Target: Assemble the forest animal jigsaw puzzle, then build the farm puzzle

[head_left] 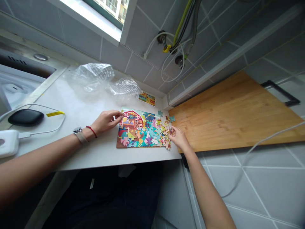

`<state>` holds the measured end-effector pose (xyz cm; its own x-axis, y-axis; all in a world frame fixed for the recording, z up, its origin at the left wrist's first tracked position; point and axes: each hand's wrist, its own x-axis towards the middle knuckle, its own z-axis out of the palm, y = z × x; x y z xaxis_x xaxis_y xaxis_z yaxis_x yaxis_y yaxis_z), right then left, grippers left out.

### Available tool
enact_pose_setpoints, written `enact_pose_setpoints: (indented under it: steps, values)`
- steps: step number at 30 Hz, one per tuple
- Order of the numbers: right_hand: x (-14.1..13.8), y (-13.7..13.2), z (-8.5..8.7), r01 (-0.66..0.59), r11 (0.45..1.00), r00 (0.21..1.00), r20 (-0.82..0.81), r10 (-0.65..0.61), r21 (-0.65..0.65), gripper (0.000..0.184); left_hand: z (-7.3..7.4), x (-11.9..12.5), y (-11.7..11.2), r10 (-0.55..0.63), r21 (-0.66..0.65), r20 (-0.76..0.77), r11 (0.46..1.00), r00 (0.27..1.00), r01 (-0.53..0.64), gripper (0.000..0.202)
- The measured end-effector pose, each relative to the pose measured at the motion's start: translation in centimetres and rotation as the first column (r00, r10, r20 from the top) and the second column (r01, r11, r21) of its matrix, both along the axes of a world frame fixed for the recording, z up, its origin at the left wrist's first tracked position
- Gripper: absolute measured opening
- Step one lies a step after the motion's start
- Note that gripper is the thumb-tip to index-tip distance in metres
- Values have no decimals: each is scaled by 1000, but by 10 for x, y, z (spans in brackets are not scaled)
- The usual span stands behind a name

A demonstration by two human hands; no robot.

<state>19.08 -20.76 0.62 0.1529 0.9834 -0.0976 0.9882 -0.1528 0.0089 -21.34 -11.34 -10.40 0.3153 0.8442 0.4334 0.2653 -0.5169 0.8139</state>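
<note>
White countertop (78,152), bamboo board (233,111) butted against its right end, grey tile wall (140,60) behind, with a window (105,12) and hoses (183,28). Plastic wrap (91,78) and a small picture card (146,98) lie near the wall. Jigsaw puzzle (141,130) sits on the counter by the board, loose pieces (165,135) along its right edge. Left hand (105,121) lies open on the puzzle, nothing clamped. Right hand (178,137) is down among the loose pieces; fingers hide whether it's pinching one. Smallest pieces too small to make out.
</note>
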Motion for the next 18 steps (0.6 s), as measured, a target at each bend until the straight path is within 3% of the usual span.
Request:
enact_pose_setpoints:
  steps: [2,4,6,8,11,16,18]
  values:
    - [-30,13,-7,-193,981,973,-128,194,20,57,-2,0,1,2,58,-14,998,1000,-1,33]
    - [-66,30,-17,-389,919,893,-220,392,58,58,-4,0,2,7,138,-45,990,999,0,33]
    - [-100,49,-27,-499,865,836,-233,497,56,56,-5,-1,4,10,209,-82,978,997,7,32]
    - [-128,68,-33,-551,834,811,-229,539,12,52,-5,-3,6,14,242,-110,970,994,13,30]
    - [-149,92,-40,-556,831,817,-209,538,-33,49,-4,-6,8,25,240,-131,971,991,7,29]
    - [-140,100,-45,-483,875,832,-291,473,40,32,-3,-7,8,16,217,-145,976,989,16,29]
    - [-133,94,-46,-519,854,800,-340,494,21,35,-4,-5,7,8,200,-146,980,989,22,28]
